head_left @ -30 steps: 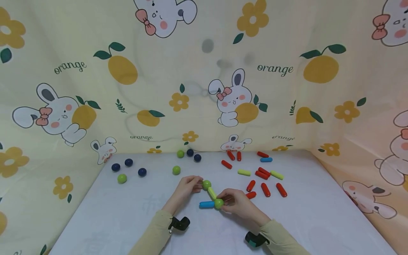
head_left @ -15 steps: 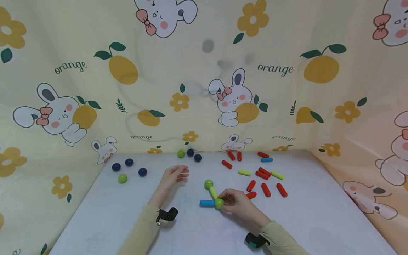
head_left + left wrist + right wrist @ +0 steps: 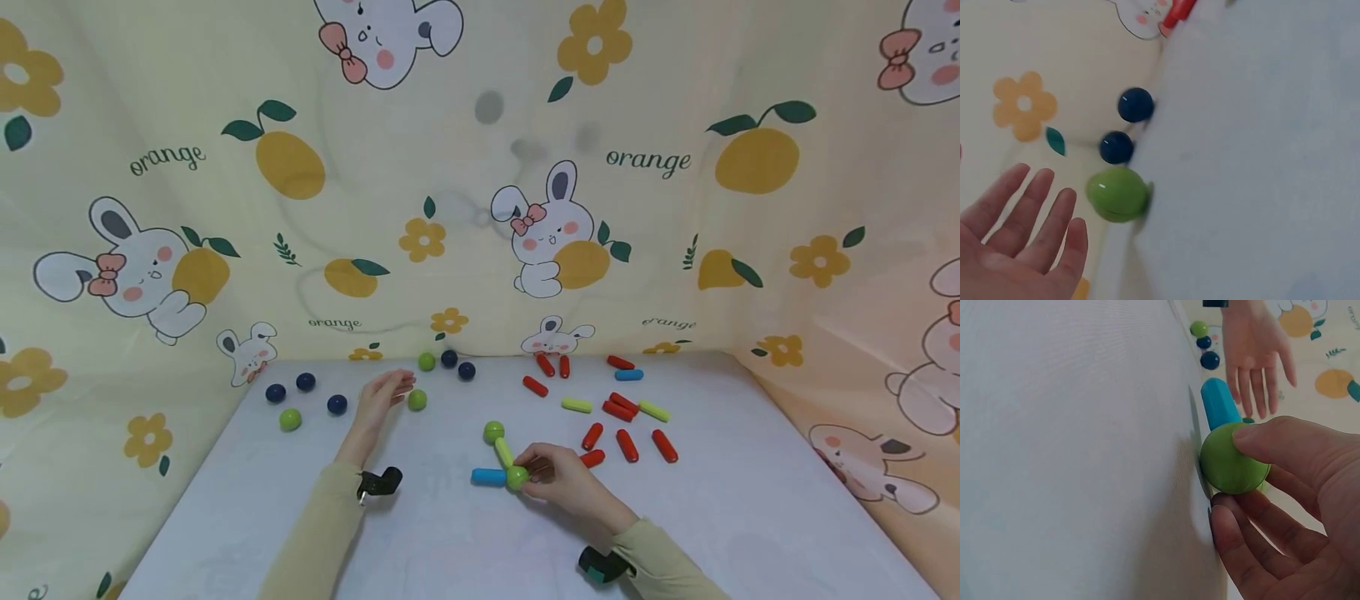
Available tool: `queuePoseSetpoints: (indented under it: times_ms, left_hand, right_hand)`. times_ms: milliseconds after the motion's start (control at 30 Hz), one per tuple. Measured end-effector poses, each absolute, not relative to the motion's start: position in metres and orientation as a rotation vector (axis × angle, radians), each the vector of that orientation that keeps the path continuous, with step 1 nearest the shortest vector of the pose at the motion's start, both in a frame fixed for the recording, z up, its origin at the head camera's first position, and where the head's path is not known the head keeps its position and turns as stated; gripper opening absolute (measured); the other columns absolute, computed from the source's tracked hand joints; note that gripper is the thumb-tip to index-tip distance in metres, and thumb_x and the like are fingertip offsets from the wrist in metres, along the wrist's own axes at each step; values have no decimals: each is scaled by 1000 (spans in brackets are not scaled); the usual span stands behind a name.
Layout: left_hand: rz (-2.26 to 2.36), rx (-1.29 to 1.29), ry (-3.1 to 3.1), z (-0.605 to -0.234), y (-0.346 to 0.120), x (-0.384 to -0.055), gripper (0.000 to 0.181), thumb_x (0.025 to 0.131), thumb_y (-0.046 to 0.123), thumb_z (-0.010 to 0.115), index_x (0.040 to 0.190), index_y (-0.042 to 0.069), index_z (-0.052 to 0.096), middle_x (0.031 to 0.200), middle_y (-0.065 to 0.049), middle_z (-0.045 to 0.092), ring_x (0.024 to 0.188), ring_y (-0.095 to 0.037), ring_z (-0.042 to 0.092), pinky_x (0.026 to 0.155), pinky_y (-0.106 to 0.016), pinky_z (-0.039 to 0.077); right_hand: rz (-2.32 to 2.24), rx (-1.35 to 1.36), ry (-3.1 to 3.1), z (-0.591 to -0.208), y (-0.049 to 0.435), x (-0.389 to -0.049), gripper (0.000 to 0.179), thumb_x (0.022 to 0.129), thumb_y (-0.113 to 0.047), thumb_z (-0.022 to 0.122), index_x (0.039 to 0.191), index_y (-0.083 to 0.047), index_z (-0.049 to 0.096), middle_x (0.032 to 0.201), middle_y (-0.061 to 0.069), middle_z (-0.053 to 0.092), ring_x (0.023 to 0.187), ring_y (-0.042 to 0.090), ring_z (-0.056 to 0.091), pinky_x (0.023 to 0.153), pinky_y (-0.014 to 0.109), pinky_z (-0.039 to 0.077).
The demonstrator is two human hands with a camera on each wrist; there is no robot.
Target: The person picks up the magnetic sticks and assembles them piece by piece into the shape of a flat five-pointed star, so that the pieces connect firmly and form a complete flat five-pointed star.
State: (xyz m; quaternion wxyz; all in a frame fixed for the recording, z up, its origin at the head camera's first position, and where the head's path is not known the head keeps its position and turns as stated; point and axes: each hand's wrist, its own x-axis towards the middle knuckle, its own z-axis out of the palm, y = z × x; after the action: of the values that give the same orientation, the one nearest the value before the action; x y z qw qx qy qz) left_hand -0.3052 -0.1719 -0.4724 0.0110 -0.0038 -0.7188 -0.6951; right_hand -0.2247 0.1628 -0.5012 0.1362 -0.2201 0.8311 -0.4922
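Note:
My right hand (image 3: 566, 483) pinches a green ball (image 3: 1235, 457) between thumb and fingers, low at the table surface. Joined to that ball are a blue stick (image 3: 489, 477) pointing left and a light green stick (image 3: 503, 452) that leads to a second green ball (image 3: 493, 432). Farther left, my left hand (image 3: 381, 406) reaches over the table with its fingers extended and nothing in them. Just right of its fingers lies a loose green ball (image 3: 417, 400). In the left wrist view, the open fingers (image 3: 1067, 215) are beside a green ball (image 3: 1117, 195).
Several dark blue balls (image 3: 337, 405) and another green ball (image 3: 290, 419) lie at the left. Red sticks (image 3: 627, 446), light green sticks (image 3: 577, 405) and a blue stick (image 3: 628, 375) are scattered at the right. A printed curtain (image 3: 450, 167) stands behind the white table (image 3: 247, 525).
My left hand has let go of the far green ball of the joined piece and moved left and away. The right hand has stayed on its ball.

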Motion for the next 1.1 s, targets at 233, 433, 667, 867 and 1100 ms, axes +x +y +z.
queuePoseSetpoints:
  times_ms: [233, 433, 667, 867, 1100]
  left_hand:
    - [-2234, 28, -2274, -477, -170, -310, 49, 103, 38, 41, 126, -3, 54, 132, -23, 52, 124, -35, 46, 107, -51, 32]
    - [-2215, 40, -2327, -467, -165, -303, 53, 103, 39, 39, 128, -5, 51, 134, -24, 49, 127, -36, 42, 107, -51, 31]
    - [-2166, 50, -2379, -489, -166, -312, 59, 96, 51, 48, 127, 2, 56, 129, -13, 57, 123, -26, 48, 106, -46, 35]
    - [-2064, -11, -2455, -495, -164, -309, 47, 96, 38, 55, 126, 2, 59, 123, -12, 60, 117, -25, 51, 102, -45, 39]
    - [-1917, -89, -2563, -500, -159, -303, 40, 89, 19, 68, 125, 3, 60, 122, -9, 62, 116, -27, 54, 102, -45, 39]
  right_hand:
    - [-1439, -599, 2389, -501, 162, -225, 30, 83, -18, 76, 110, -13, 65, 105, -2, 63, 98, 18, 59, 87, 33, 52]
    - [-1447, -599, 2393, -501, 162, -225, 30, 83, -17, 76, 110, -13, 65, 104, -2, 64, 97, 19, 59, 88, 34, 52]
    - [-1439, -611, 2394, -501, 164, -225, 28, 83, -17, 76, 109, -15, 65, 104, -2, 64, 98, 19, 59, 87, 31, 52]
    - [-1432, -627, 2395, -502, 164, -226, 28, 84, -17, 75, 109, -17, 64, 105, -3, 63, 98, 18, 59, 87, 30, 52]
    - [-1427, -631, 2404, -504, 164, -227, 28, 84, -18, 75, 110, -16, 65, 105, -4, 63, 97, 18, 59, 86, 30, 52]
